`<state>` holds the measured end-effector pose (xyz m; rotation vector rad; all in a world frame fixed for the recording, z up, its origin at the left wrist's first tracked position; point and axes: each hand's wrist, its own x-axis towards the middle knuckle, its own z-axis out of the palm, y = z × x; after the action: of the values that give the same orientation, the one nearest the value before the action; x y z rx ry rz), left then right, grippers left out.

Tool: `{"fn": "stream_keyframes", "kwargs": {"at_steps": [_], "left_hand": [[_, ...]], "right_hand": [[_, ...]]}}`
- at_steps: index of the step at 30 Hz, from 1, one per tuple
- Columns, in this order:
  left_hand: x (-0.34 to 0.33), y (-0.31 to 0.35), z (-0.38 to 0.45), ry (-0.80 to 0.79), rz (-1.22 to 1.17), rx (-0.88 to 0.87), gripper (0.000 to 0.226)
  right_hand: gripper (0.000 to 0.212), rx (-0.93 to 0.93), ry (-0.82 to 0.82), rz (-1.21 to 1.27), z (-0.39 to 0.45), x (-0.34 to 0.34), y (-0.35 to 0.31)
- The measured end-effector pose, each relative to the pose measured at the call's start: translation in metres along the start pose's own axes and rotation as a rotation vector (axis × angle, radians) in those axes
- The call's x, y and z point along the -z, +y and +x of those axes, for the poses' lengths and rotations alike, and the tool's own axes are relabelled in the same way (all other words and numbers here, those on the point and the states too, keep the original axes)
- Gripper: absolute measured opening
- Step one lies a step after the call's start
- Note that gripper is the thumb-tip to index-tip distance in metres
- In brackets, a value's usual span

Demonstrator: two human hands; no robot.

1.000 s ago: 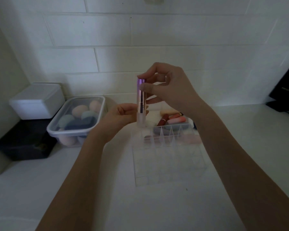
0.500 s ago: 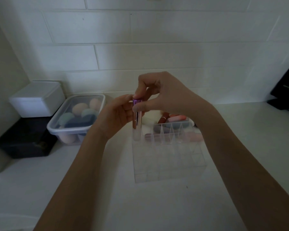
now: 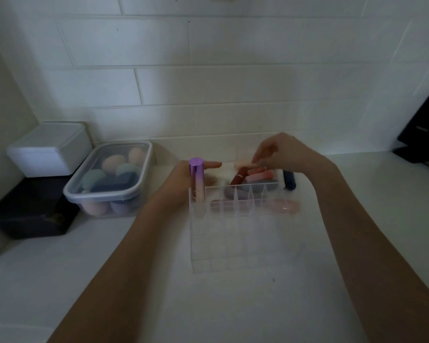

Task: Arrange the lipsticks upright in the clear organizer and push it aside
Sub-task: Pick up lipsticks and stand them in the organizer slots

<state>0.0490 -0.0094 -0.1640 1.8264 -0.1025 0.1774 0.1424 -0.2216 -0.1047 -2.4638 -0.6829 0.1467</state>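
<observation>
One purple-capped lipstick (image 3: 196, 179) stands upright in the far-left corner cell of the clear organizer (image 3: 243, 233), which sits on the white counter (image 3: 139, 280). Just behind that lipstick the left hand (image 3: 183, 180) rests with its fingers stretched out, holding nothing. The right hand (image 3: 280, 152) reaches over the pile of loose lipsticks (image 3: 253, 175) lying behind the organizer; its fingertips are bent down onto a pale tube, but blur hides whether they pinch it. A dark blue lipstick (image 3: 289, 180) lies at the pile's right edge, and a pink lipstick (image 3: 282, 207) shows through the organizer's far right side. To the left sit a lidded tub of makeup sponges (image 3: 109, 177), a white box (image 3: 50, 149) and a black box (image 3: 27, 214).
</observation>
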Motion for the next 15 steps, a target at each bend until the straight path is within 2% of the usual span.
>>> {"fn": "stream_keyframes", "kwargs": {"at_steps": [3, 8, 13, 15], "left_hand": [[0.000, -0.011, 0.012, -0.065, 0.041, 0.068, 0.035], [0.004, -0.022, 0.021, -0.005, 0.094, 0.086, 0.031], [0.004, -0.023, 0.021, 0.019, 0.114, 0.069, 0.032], [0.005, -0.021, 0.019, 0.011, 0.126, 0.061, 0.032]], "right_hand": [[0.031, -0.130, -0.145, 0.006, -0.004, 0.000, 0.012], [0.035, -0.089, -0.205, -0.067, -0.003, 0.002, 0.006], [0.010, -0.049, -0.328, -0.183, -0.004, -0.003, 0.000], [0.011, -0.047, -0.348, -0.224, -0.006, -0.003, -0.002]]}}
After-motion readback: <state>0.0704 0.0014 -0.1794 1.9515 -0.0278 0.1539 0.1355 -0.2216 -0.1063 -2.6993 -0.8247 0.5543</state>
